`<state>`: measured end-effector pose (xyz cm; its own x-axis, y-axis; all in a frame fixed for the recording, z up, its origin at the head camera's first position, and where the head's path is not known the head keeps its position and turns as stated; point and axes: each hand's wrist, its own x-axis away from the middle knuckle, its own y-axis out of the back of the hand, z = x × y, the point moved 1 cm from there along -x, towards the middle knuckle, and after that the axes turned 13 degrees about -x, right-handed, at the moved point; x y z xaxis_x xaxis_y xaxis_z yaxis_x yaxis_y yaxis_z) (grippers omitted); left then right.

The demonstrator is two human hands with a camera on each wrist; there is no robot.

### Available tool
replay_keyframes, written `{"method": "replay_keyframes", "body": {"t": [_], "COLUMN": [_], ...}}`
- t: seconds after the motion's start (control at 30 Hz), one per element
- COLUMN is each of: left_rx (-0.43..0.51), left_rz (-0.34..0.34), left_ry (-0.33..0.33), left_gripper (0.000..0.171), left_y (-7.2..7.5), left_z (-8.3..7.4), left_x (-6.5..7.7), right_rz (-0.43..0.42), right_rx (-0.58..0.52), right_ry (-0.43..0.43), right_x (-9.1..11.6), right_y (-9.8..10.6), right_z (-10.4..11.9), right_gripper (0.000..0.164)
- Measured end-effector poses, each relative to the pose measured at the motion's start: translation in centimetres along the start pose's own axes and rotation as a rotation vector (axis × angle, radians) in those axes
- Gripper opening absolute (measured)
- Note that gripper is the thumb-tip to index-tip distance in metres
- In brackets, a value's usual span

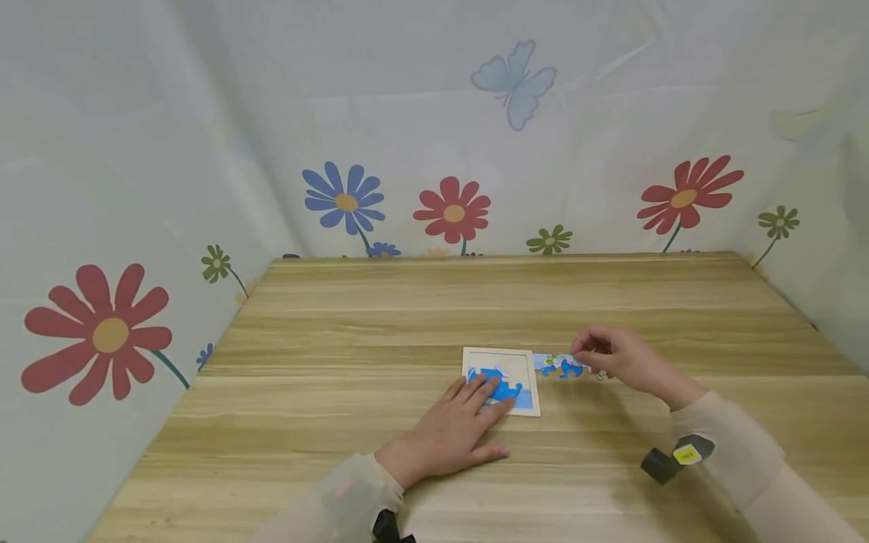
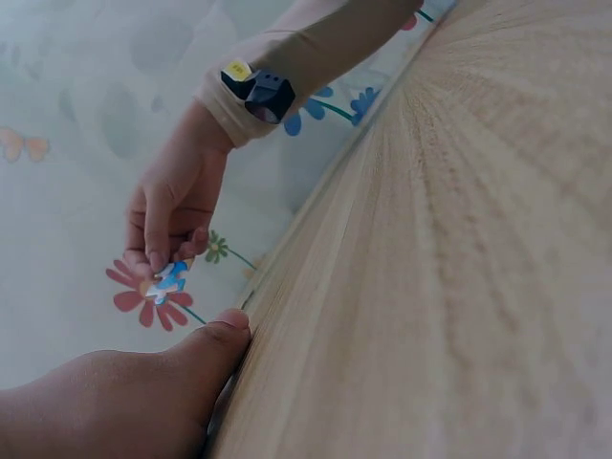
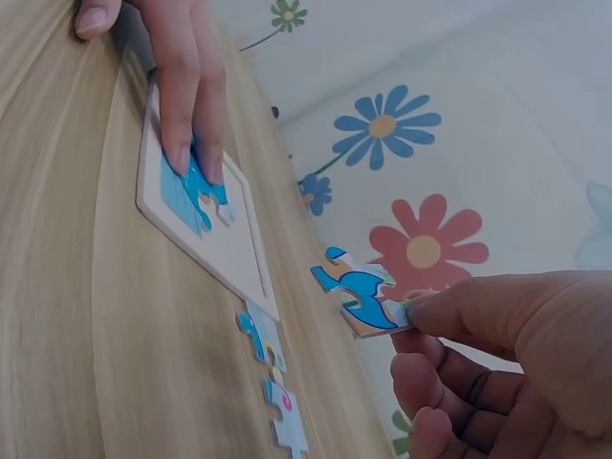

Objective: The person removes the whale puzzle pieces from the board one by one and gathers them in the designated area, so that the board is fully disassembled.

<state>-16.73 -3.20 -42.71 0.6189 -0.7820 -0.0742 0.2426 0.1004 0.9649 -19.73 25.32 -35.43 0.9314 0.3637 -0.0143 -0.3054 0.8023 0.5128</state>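
A square wooden puzzle tray (image 1: 535, 392) lies on the table, holding joined blue jigsaw pieces (image 3: 182, 196) in part of its recess. My left hand (image 1: 448, 434) rests on the tray, fingers straight and spread over those pieces, partly covering them. To the right, my right hand (image 1: 621, 360) pinches a blue-and-white jigsaw piece (image 3: 361, 295) between thumb and fingers, raised above the table. Beside the tray's right edge lie loose jigsaw pieces, a light blue one (image 3: 259, 337) and another with a pink spot (image 3: 285, 418).
The wood-grain table (image 1: 353, 317) extends around the tray. A pale curtain (image 1: 407, 98) printed with flowers and a butterfly hangs along its back and sides. Each wrist wears a dark camera, such as the right wrist camera (image 1: 661, 466).
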Motion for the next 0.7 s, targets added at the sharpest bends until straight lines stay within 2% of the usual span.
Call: {"method": "replay_keyframes", "body": {"t": [0.7], "left_rx": [0.011], "left_rz": [0.014], "left_ry": [0.001], "left_gripper": [0.068], "left_y": [0.1], "left_z": [0.0], "left_x": [0.0], "right_rz": [0.05], "right_rx": [-0.001], "right_ry": [-0.033], "right_x": [2.0], "right_y": [1.7], "right_z": [-2.6], "right_gripper": [0.008]}}
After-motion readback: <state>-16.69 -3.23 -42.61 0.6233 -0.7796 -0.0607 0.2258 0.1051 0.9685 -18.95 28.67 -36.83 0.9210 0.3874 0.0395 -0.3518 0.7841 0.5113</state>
